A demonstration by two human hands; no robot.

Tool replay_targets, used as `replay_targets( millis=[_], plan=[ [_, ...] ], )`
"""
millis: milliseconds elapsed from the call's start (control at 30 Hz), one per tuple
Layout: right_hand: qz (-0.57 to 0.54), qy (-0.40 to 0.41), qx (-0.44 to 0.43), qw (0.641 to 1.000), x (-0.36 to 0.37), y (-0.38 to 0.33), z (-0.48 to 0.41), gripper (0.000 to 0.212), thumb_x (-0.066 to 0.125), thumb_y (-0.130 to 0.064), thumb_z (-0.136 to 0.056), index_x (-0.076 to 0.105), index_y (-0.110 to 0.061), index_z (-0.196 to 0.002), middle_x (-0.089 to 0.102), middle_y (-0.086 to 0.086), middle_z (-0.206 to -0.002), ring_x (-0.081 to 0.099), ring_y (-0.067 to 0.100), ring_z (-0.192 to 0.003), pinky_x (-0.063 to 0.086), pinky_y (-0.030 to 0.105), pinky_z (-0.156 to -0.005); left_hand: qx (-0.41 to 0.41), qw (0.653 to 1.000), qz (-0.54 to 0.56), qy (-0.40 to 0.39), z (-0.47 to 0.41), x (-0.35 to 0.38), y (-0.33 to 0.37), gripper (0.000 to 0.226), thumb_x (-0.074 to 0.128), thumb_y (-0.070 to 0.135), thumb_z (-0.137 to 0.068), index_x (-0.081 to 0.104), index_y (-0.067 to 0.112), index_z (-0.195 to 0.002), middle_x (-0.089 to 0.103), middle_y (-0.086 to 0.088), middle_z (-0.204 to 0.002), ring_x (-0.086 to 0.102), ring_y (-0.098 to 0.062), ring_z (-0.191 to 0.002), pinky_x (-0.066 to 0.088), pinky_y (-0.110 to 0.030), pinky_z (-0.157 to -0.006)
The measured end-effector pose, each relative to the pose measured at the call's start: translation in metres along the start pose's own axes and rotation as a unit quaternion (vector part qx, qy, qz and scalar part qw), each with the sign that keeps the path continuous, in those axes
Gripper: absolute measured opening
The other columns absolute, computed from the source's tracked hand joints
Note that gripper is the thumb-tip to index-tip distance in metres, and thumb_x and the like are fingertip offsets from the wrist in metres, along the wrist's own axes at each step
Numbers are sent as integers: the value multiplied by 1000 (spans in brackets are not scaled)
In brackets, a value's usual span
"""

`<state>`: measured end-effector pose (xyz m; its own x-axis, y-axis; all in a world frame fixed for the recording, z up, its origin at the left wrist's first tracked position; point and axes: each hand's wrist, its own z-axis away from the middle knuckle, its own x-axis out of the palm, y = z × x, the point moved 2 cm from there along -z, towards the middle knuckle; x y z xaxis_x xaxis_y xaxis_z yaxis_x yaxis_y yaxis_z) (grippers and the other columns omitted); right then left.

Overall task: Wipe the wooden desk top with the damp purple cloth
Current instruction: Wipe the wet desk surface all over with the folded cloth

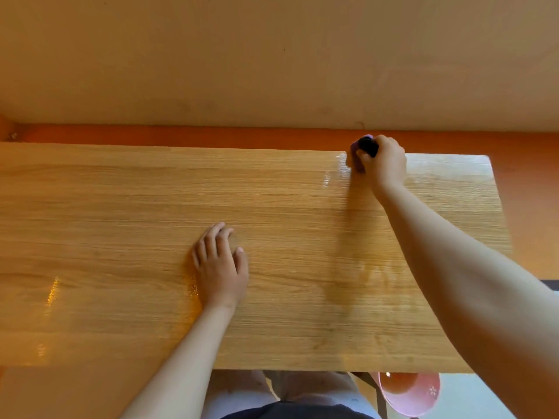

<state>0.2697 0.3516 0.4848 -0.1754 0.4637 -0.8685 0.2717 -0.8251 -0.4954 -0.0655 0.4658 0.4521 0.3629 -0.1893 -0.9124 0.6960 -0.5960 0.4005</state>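
right hand (pixel 381 160) at far edge of desk (pixel 272 207), near right corner, clenched round purple cloth (pixel 358 158) – only bit of it peeks out on left of fist, so shape hard to tell

something dark poking out too, can't make it out

left hand (pixel 222 267) flat on wood mid-desk, fingers open, holding nothing

desk long axis runs left-right; wet shine sits right of fist, dry stretch lies left, so guessing next sweep goes left along far edge

pink basin (pixel 414 394) on floor below near right corner
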Motion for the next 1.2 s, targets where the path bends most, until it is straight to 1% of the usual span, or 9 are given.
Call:
replay_targets(
  millis=[100,300,400,533,633,767,867,1000,1200],
  plan=[
    [14,-14,-36,999,-3,3,-9,22,62,-24,-87,63,-8,-102,61,11,-104,56,30,-97,39,33,-71,-2,1000,0,5,-1,1,0,37,46,26,-84,57,11,-116,53,-6,-132,44,-28,-123,29,-44,-102],
    [63,-88,-209,972,-1,-17,3,21,67,-21,-82,65,-5,-95,63,11,-95,57,30,-90,38,31,-70,-2,1000,-6,4,0,0,-1,36,46,26,-84,57,11,-116,53,-6,-132,44,-27,-122,28,-42,-102],
    [47,-143,-272,951,-5,-10,48,20,70,-20,-81,66,-8,-97,64,9,-93,58,27,-86,44,33,-71,-1,1000,-6,6,0,0,-1,36,46,27,-85,56,11,-116,53,-5,-132,43,-28,-122,28,-42,-102],
    [29,-200,-353,914,-13,13,126,19,75,-14,-77,66,-10,-93,63,5,-85,59,24,-78,51,35,-64,-1,1000,-3,5,0,-1,-1,36,47,27,-84,56,11,-116,52,-6,-132,43,-28,-123,28,-43,-102],
    [28,-250,-385,888,-17,23,159,17,73,-17,-80,66,-13,-94,63,0,-86,58,19,-80,52,31,-65,0,1000,-4,0,1,-2,0,36,47,26,-85,56,11,-117,52,-6,-133,42,-28,-124,29,-44,-103],
    [40,-245,-391,886,-17,14,135,14,72,-17,-79,66,-10,-90,62,3,-82,52,14,-72,52,33,-61,-3,1000,-3,-4,-1,-1,0,37,45,28,-86,55,12,-117,51,-5,-134,42,-28,-125,29,-44,-104],
    [57,-167,-329,928,-9,-1,81,18,69,-19,-83,66,-7,-96,64,8,-89,57,21,-78,53,39,-69,-7,1000,-7,-6,-1,0,0,37,45,28,-86,54,12,-118,50,-5,-134,42,-27,-125,29,-44,-104],
    [61,-109,-262,957,3,-17,39,23,68,-24,-84,66,-9,-102,64,10,-95,60,27,-86,48,34,-73,-1,1000,-11,-4,-1,0,-2,36,46,27,-86,54,12,-118,50,-5,-134,42,-28,-124,30,-45,-103],
    [27,-164,-277,946,-7,-2,131,19,74,-15,-77,68,-9,-95,63,6,-87,59,23,-78,49,32,-67,8,999,-27,-14,1,1,-3,37,47,26,-86,53,10,-118,49,-6,-135,43,-31,-124,31,-47,-102]
  ],
)
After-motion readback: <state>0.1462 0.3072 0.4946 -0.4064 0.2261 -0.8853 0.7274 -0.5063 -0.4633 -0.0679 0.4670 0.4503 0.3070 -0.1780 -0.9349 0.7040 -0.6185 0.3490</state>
